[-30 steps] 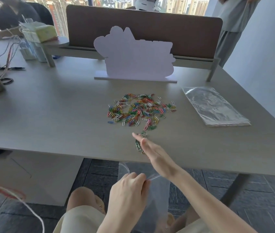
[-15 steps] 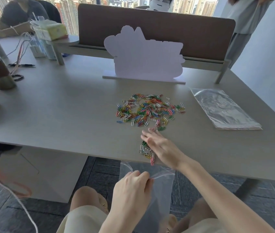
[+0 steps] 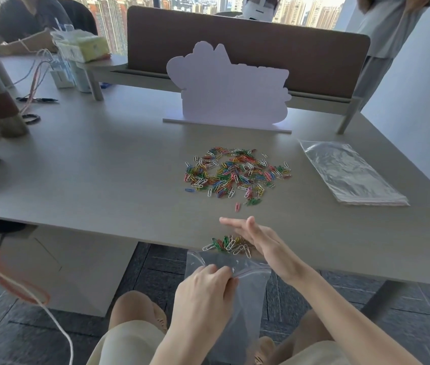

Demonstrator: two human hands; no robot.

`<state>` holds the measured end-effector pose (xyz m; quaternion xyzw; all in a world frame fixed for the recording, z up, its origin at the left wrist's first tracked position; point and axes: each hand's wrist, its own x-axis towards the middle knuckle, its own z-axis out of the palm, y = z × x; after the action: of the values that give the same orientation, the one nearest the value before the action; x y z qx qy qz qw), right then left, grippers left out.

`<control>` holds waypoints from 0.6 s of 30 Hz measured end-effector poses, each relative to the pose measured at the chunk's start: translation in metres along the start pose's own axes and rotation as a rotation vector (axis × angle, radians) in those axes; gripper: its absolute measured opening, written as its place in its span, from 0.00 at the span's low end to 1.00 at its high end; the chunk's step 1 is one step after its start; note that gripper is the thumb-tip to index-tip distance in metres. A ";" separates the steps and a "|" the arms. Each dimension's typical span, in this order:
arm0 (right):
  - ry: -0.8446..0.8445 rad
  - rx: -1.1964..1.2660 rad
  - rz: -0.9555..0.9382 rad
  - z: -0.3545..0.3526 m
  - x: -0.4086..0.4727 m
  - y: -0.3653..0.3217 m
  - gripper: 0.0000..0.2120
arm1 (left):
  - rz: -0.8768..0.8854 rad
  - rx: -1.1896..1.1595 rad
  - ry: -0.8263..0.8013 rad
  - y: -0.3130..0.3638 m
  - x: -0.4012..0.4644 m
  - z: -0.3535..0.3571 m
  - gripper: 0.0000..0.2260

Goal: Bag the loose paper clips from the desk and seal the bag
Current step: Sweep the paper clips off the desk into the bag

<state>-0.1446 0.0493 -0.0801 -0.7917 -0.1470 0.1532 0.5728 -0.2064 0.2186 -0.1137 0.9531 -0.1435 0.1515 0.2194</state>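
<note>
Moved since earlier: my right hand (image 3: 257, 239) has dragged a small batch of clips (image 3: 228, 244) from near the main heap to the desk's near edge, right above the bag mouth.
Right hand: fingers apart and flat, edge of the palm on the desk behind the batch, clamped on nothing; it works as a scraper.
Left hand: my left hand (image 3: 204, 288) pinches the near lip of the clear zip bag (image 3: 248, 293) below the desk edge (image 3: 156, 239), holding the mouth open under the batch.
Step in hand: sweeping the batch over the edge into the bag.
How I do it well: I keep the bag lip tucked close under the edge, I think, and push slowly with the whole side of the hand so no clip skips past or drops to the floor.
Main heap: most of the loose paper clips (image 3: 235, 172) still lie mid-desk, well apart from the bag, with one red stray (image 3: 237, 206) between.
Materials: clips are thin bent wire, bright coated colours and some white, light and prone to tangling; the bag is soft, glossy film, limp where unheld.
Outward: a stack of spare bags (image 3: 350, 172) lies flat to the right; the desk is smooth and matte.
</note>
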 end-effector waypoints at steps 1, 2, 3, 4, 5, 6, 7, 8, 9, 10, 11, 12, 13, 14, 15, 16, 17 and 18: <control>-0.034 0.039 0.004 0.003 0.000 -0.001 0.32 | -0.001 -0.003 0.003 -0.001 0.000 0.000 0.13; -0.063 0.084 0.001 0.005 0.000 -0.002 0.33 | 0.002 -0.007 0.008 -0.001 0.000 -0.001 0.13; -0.084 0.131 -0.008 0.008 0.001 -0.003 0.35 | 0.007 -0.012 0.013 -0.001 -0.001 -0.001 0.13; -0.098 0.191 -0.016 0.010 0.003 -0.003 0.37 | 0.011 -0.014 0.017 -0.001 -0.001 -0.001 0.13; -0.104 0.262 -0.018 0.010 0.005 -0.002 0.39 | 0.012 -0.014 0.018 -0.002 -0.001 -0.001 0.13; -0.098 0.334 -0.018 0.008 0.007 -0.001 0.40 | 0.010 -0.011 0.015 -0.002 -0.002 -0.002 0.13; -0.077 0.388 -0.018 0.006 0.009 0.000 0.41 | 0.007 -0.006 0.011 -0.003 -0.002 -0.002 0.13; -0.047 0.415 -0.019 0.003 0.011 0.002 0.41 | 0.006 0.000 0.007 -0.003 -0.003 -0.002 0.13; -0.021 0.416 -0.023 0.000 0.013 0.002 0.41 | 0.008 0.007 0.003 -0.004 -0.004 -0.002 0.13; -0.004 0.395 -0.030 -0.001 0.015 0.002 0.41 | 0.011 0.013 0.001 -0.005 -0.004 -0.002 0.13; 0.001 0.362 -0.036 -0.001 0.017 0.001 0.42 | 0.015 0.017 0.000 -0.006 -0.004 -0.001 0.13; -0.004 0.328 -0.040 0.000 0.019 -0.001 0.42 | 0.016 0.019 0.000 -0.006 -0.004 -0.001 0.13; -0.017 0.295 -0.042 0.003 0.022 -0.003 0.43 | 0.015 0.019 0.000 -0.007 -0.004 -0.001 0.13; -0.036 0.260 -0.044 0.007 0.025 -0.006 0.43 | 0.012 0.018 -0.002 -0.007 -0.004 -0.001 0.13; -0.058 0.224 -0.045 0.010 0.027 -0.009 0.43 | 0.009 0.017 -0.005 -0.008 -0.004 -0.001 0.13; -0.081 0.195 -0.045 0.014 0.029 -0.011 0.42 | 0.007 0.015 -0.008 -0.009 -0.004 -0.001 0.13; -0.103 0.174 -0.044 0.016 0.030 -0.012 0.42 | 0.005 0.014 -0.009 -0.010 -0.004 -0.001 0.13; -0.125 0.165 -0.040 0.018 0.030 -0.013 0.42 | 0.002 0.012 -0.006 -0.011 -0.004 -0.002 0.13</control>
<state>-0.1256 0.0814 -0.0753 -0.7276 -0.1851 0.2023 0.6288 -0.2068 0.2298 -0.1176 0.9546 -0.1445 0.1496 0.2132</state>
